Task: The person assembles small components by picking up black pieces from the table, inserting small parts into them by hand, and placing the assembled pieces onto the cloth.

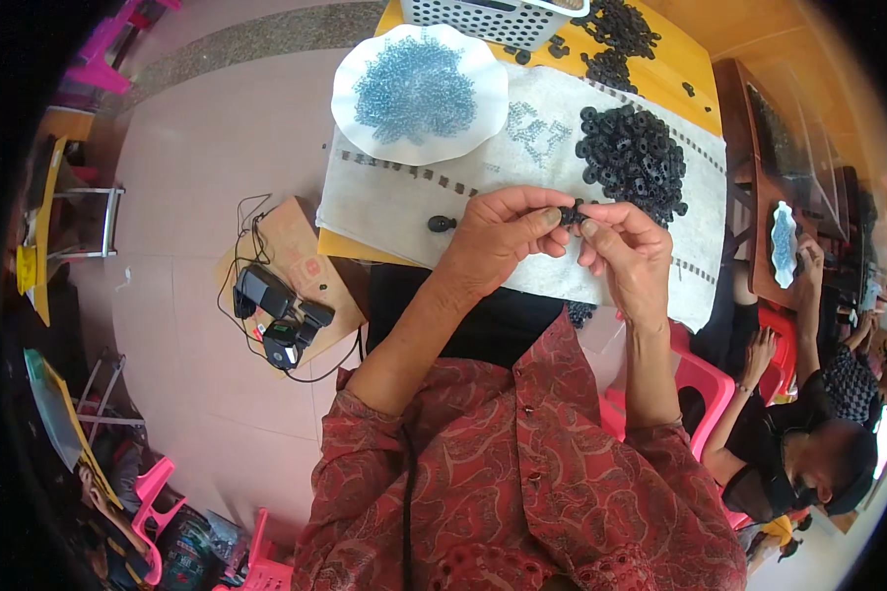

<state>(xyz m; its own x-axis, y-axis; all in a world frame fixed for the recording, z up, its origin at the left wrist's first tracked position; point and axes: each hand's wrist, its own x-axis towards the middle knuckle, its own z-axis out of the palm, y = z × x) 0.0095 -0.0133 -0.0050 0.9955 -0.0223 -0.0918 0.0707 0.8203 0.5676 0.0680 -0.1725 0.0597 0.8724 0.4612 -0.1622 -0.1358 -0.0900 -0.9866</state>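
Two bare hands meet above the near part of a pale cloth (384, 202), both grips closed in a pinch. The left hand (503, 236) has thumb and fingertips pressed on a small black piece (569, 214), and the right hand (633, 251) pinches it from the other side (fingers cover much of it, so I cannot tell whether it is one part or two joined).

Taking that piece as the clock's centre, a heap of black parts (633, 163) lies on the cloth at two o'clock, just beyond the right hand. At eleven o'clock some small spring-like bits (537, 133) are scattered on the cloth; at ten stands a white wavy-rimmed plate (350, 123) with a mound of similar bluish bits (414, 89). One loose black part (442, 225) lies at nine, just beside the left hand.

Farther off at eleven, a white perforated basket (493, 25) stands on the yellow worktop (695, 64), with more black parts (621, 30) toward one. Between eight and nine, a cardboard box (310, 246) on the floor carries black devices (266, 295) and cables.
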